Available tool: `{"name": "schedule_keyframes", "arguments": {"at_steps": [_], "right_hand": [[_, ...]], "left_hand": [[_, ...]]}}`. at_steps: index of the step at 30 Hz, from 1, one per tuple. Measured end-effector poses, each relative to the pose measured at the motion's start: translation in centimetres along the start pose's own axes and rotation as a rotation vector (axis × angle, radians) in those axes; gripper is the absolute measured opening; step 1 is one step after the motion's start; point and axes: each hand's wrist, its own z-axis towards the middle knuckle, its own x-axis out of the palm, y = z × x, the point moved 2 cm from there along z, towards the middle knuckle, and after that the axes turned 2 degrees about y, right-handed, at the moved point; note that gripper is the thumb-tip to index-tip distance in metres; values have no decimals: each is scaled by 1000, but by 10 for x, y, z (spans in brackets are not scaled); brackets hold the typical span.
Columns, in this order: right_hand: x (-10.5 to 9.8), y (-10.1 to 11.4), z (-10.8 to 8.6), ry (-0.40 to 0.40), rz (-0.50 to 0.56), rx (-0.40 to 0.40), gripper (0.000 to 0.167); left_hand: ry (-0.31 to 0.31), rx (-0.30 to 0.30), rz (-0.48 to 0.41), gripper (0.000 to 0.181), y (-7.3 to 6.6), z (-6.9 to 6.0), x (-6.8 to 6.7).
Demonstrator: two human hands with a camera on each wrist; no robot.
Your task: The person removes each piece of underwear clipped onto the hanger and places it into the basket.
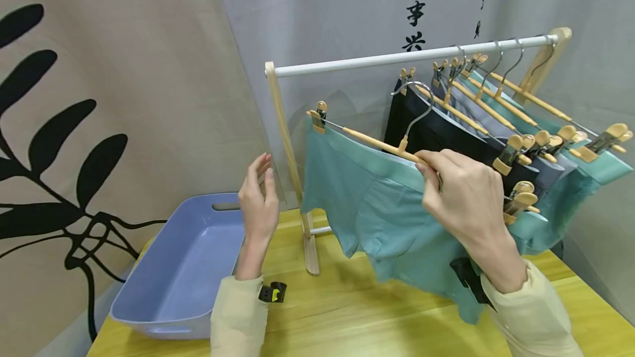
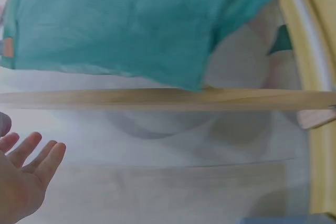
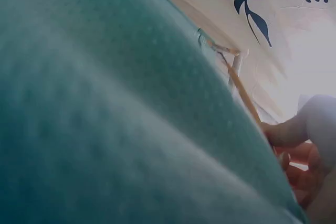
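Note:
My right hand [image 1: 463,197] grips the wooden bar of a clip hanger [image 1: 372,139], just right of its hook. Teal boxer briefs [image 1: 357,191] hang from this hanger's clips, and the metal hook stands below and in front of the white rail, apart from it. In the right wrist view the teal cloth [image 3: 121,93] fills most of the picture, with the thumb and fingers [image 3: 286,132] at the bar. My left hand [image 1: 258,203] is raised beside the rack's left leg, fingers loosely extended and holding nothing. The left wrist view shows its spread fingers [image 2: 44,163] below the teal cloth.
A wooden rack with a white rail [image 1: 347,64] stands on the yellow wood-grain table [image 1: 307,313]. Several hangers with black [image 1: 421,120], grey and teal underwear crowd its right side. On the left sits a blue plastic basin [image 1: 173,269]. Printed curtains hang behind.

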Motion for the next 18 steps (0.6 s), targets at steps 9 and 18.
{"name": "schedule_keyframes", "arguments": {"at_steps": [9,18], "right_hand": [[5,10,-5,6,102,-127,12],[22,29,-10,45,200,-225,11]], "left_hand": [[-47,71,46,33,-36,6,-22],[-50,99,118,35,-48,0,-42]]}}
